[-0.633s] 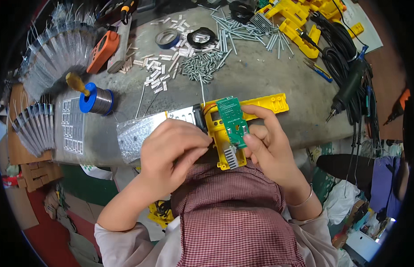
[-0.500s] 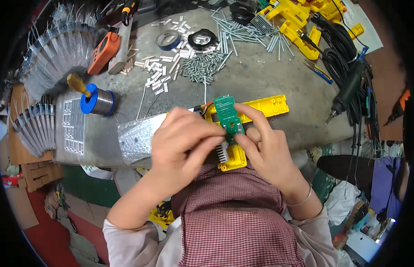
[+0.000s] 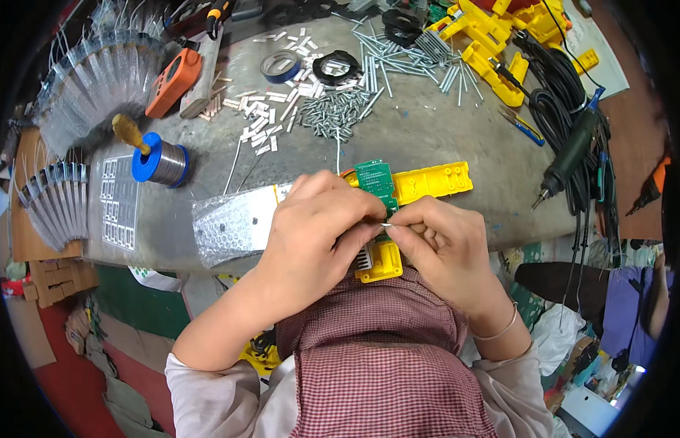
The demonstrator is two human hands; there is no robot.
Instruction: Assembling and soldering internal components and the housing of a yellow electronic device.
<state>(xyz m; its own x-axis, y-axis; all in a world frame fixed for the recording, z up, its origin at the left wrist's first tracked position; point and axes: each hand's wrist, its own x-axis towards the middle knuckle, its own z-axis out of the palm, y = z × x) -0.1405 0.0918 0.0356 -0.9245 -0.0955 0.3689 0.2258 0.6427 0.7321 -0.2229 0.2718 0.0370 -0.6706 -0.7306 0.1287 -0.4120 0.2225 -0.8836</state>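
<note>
A green circuit board (image 3: 375,179) lies across a yellow plastic housing (image 3: 435,181) at the table's near edge. Over the board's near end my left hand (image 3: 314,226) and my right hand (image 3: 449,237) meet, thumbs and forefingers pinched. A small thin whitish piece (image 3: 386,225) shows between the fingertips; its kind is too small to tell, and the left fingers' hold on it is partly hidden. Below the left fingers, a finned metal heat sink (image 3: 365,258) sits in the housing. Left of it lies a bubble-wrap pouch (image 3: 227,230), partly behind my left hand.
A solder spool (image 3: 161,162) with a wooden-handled tool stands left. Toward the back are white pieces (image 3: 260,120), screws (image 3: 333,113), long metal pins (image 3: 391,55) and tape rolls (image 3: 280,66). A dark electric screwdriver (image 3: 574,146) and cables are on the right, near yellow-handled pliers (image 3: 522,125).
My right hand has left the board's right edge and moved down to meet the left fingertips. A small whitish piece now shows between them. The board has shifted slightly right.
</note>
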